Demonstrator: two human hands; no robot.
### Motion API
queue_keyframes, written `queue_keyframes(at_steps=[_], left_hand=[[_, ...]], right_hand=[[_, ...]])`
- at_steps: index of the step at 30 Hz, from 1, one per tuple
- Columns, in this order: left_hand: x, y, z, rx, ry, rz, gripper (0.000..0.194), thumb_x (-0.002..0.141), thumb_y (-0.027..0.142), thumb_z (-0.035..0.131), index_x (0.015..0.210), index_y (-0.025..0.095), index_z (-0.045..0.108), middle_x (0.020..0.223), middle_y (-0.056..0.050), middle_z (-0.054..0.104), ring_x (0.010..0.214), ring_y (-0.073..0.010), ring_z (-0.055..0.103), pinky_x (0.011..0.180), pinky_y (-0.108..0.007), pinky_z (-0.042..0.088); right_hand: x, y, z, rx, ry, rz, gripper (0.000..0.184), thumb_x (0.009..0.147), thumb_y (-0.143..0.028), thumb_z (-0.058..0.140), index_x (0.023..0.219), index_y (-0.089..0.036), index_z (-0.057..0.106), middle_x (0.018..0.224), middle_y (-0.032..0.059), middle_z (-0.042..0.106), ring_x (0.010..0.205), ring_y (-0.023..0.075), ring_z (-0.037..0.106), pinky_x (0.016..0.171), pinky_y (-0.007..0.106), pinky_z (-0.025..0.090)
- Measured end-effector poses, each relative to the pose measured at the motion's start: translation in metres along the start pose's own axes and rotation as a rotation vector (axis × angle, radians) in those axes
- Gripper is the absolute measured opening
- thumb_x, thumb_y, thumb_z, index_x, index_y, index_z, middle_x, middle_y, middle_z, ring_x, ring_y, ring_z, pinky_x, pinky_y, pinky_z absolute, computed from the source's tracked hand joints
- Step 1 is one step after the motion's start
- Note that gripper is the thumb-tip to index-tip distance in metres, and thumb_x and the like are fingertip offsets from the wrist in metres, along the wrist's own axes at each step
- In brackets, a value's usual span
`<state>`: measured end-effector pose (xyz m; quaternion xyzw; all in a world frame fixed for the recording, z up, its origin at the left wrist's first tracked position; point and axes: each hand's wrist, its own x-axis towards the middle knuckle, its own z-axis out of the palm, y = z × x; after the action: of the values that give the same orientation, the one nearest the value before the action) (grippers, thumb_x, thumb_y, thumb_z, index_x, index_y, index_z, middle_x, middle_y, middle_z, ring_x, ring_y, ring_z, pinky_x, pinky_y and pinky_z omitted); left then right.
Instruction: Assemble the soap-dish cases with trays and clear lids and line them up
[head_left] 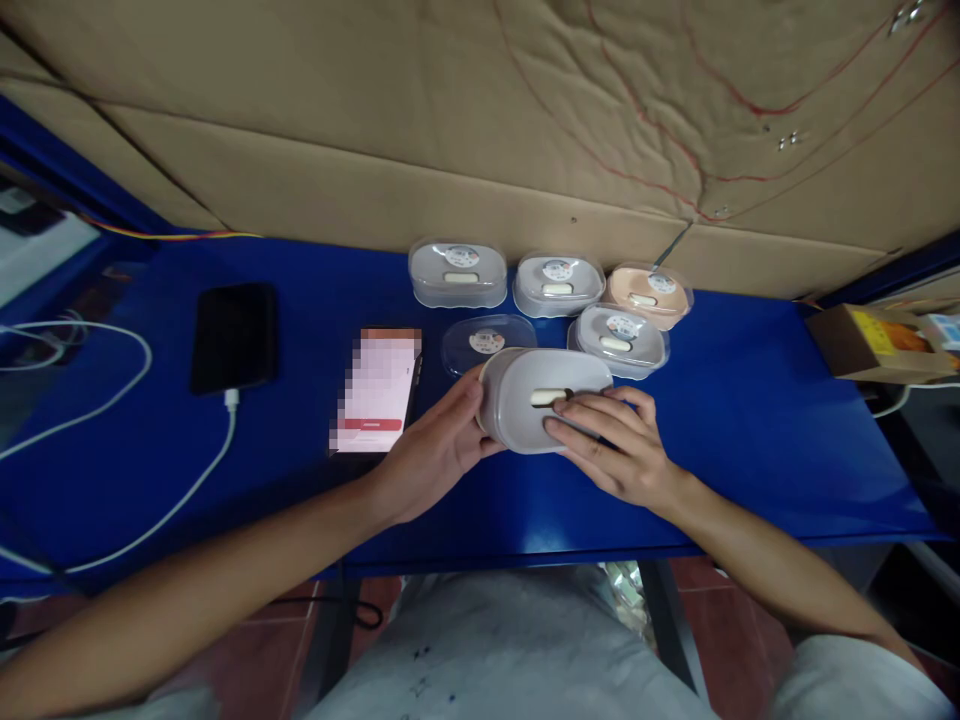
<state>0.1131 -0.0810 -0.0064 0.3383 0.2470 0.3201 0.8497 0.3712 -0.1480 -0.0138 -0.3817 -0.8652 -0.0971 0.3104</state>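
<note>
Head view: the left hand [439, 435] is clasped round the left end of a grey oval box [517, 390]; the right hand [619, 445] is laid, fingers curled, on its top by the white bar [547, 397], any pinch hidden. The box is held between both hands above the blue bench [517, 525], long axis running sideways, forearms [300, 540] angled inward.

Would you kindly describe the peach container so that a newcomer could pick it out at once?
At the far side of the blue table, near the brown cardboard, stand several clear-lidded containers. The peach container is at the right end of the back row, beyond a grey container. Its peach colour sets it apart, since its neighbours are grey.
</note>
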Motion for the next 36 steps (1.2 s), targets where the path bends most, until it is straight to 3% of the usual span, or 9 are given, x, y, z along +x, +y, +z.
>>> queue_keyframes(at_steps=[7, 10, 13, 18, 21, 25, 31, 33, 36], left_hand=[[-0.004, 0.0, 0.003, 0.042, 0.008, -0.009, 0.056, 0.092, 0.038, 0.087, 0.144, 0.039, 0.067, 0.152, -0.004, 0.067, 0.144, -0.0363, 0.059, 0.115, -0.05, 0.056], [-0.002, 0.01, 0.003, 0.058, 0.088, 0.063, 0.045, 0.092, 0.038, 0.084, 0.135, 0.031, 0.072, 0.144, -0.007, 0.073, 0.139, -0.037, 0.064, 0.106, -0.047, 0.062], [0.002, 0.036, 0.0, 0.029, 0.259, 0.248, 0.024, 0.098, 0.039, 0.073, 0.116, 0.024, 0.077, 0.13, -0.006, 0.079, 0.139, -0.0368, 0.063, 0.104, -0.048, 0.063], [0.017, 0.069, -0.013, -0.001, 0.436, 0.525, 0.011, 0.1, 0.032, 0.063, 0.099, 0.028, 0.073, 0.129, 0.001, 0.08, 0.149, -0.0307, 0.057, 0.116, -0.045, 0.056], [0.028, 0.065, -0.022, -0.022, 0.462, 0.484, 0.008, 0.098, 0.029, 0.064, 0.099, 0.025, 0.072, 0.128, -0.002, 0.08, 0.147, -0.0311, 0.058, 0.118, -0.049, 0.054], [0.036, 0.049, -0.03, -0.01, 0.475, 0.376, 0.006, 0.097, 0.026, 0.07, 0.102, 0.023, 0.071, 0.126, -0.004, 0.08, 0.141, -0.0307, 0.063, 0.119, -0.054, 0.053], [0.029, 0.036, -0.024, 0.053, 0.395, 0.145, 0.023, 0.098, 0.033, 0.073, 0.115, 0.018, 0.075, 0.138, -0.011, 0.076, 0.139, -0.0352, 0.066, 0.112, -0.054, 0.059], [0.026, 0.036, -0.021, 0.043, 0.381, 0.186, 0.023, 0.101, 0.035, 0.071, 0.117, 0.02, 0.076, 0.139, -0.01, 0.076, 0.143, -0.0343, 0.063, 0.112, -0.052, 0.06], [0.025, 0.038, -0.022, 0.035, 0.391, 0.318, 0.021, 0.103, 0.038, 0.069, 0.116, 0.024, 0.077, 0.136, -0.006, 0.079, 0.147, -0.0319, 0.06, 0.115, -0.048, 0.058]], right_hand=[[-0.002, -0.001, 0.003, -0.071, -0.043, -0.041, 0.078, 0.103, -0.02, 0.075, 0.17, -0.028, 0.036, 0.13, 0.004, 0.081, 0.12, 0.0236, 0.074, 0.107, 0.042, 0.05], [-0.006, 0.002, 0.007, -0.058, -0.044, 0.014, 0.083, 0.104, -0.035, 0.073, 0.173, -0.034, 0.028, 0.146, 0.0064, 0.073, 0.131, 0.0277, 0.07, 0.111, 0.046, 0.051], [-0.007, 0.007, 0.012, 0.011, -0.016, 0.158, 0.087, 0.107, -0.047, 0.066, 0.176, -0.033, 0.016, 0.164, 0.0133, 0.056, 0.148, 0.0349, 0.057, 0.116, 0.054, 0.049], [-0.004, 0.013, 0.023, 0.069, -0.357, 0.28, 0.089, 0.11, -0.051, 0.055, 0.177, -0.03, 0.0, 0.178, 0.0165, 0.035, 0.165, 0.036, 0.033, 0.131, 0.065, 0.032], [-0.003, 0.014, 0.027, 0.059, -0.452, 0.286, 0.091, 0.111, -0.052, 0.052, 0.176, -0.03, -0.008, 0.181, 0.0151, 0.027, 0.169, 0.0339, 0.023, 0.134, 0.066, 0.025], [-0.003, 0.015, 0.029, 0.058, -0.461, 0.29, 0.09, 0.112, -0.05, 0.051, 0.175, -0.031, -0.011, 0.182, 0.0139, 0.022, 0.17, 0.0318, 0.017, 0.135, 0.065, 0.021], [-0.002, 0.016, 0.029, 0.11, -0.464, 0.301, 0.087, 0.112, -0.048, 0.052, 0.177, -0.028, -0.002, 0.181, 0.0161, 0.027, 0.17, 0.0336, 0.021, 0.135, 0.066, 0.021], [-0.001, 0.016, 0.029, 0.131, -0.456, 0.301, 0.083, 0.112, -0.048, 0.053, 0.176, -0.025, 0.006, 0.178, 0.0182, 0.034, 0.168, 0.035, 0.026, 0.133, 0.067, 0.023], [-0.003, 0.016, 0.026, 0.119, -0.399, 0.298, 0.072, 0.11, -0.05, 0.058, 0.17, -0.022, 0.031, 0.161, 0.02, 0.056, 0.156, 0.0373, 0.046, 0.127, 0.065, 0.033]])
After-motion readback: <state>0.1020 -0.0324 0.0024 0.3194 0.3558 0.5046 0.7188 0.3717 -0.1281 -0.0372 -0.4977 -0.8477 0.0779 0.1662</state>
